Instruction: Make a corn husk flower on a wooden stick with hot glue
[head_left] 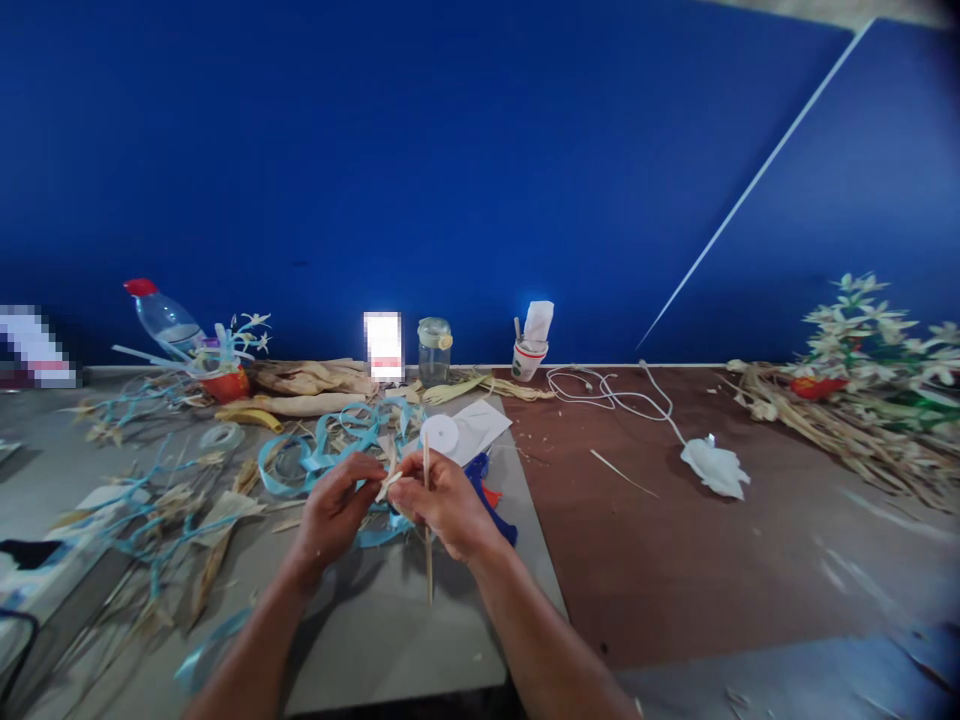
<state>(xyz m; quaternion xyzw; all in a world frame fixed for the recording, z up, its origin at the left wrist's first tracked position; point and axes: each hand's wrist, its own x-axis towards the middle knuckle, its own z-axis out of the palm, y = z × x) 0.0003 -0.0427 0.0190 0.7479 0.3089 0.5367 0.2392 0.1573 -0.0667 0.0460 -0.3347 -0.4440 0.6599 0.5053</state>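
My left hand (335,512) and my right hand (459,508) meet over the grey table, fingers pinched on a small cream husk flower (390,484) with narrow petals. Between my right fingers there is also a thin straight stick (429,570), standing roughly upright in view. Just beyond my hands lie loops of light blue ribbon (322,450) and a white roll (439,434) on white paper (480,428). Beside my right wrist rests a blue tool with an orange part (491,500), half covered by that hand.
Dried husks (315,378), a lidded jar (434,352), a lit screen (383,345) and a paper cup (529,360) line the blue wall. Blue-wrapped stems (161,530) spread at left. A white cable (622,395) and white flowers (855,320) are at right.
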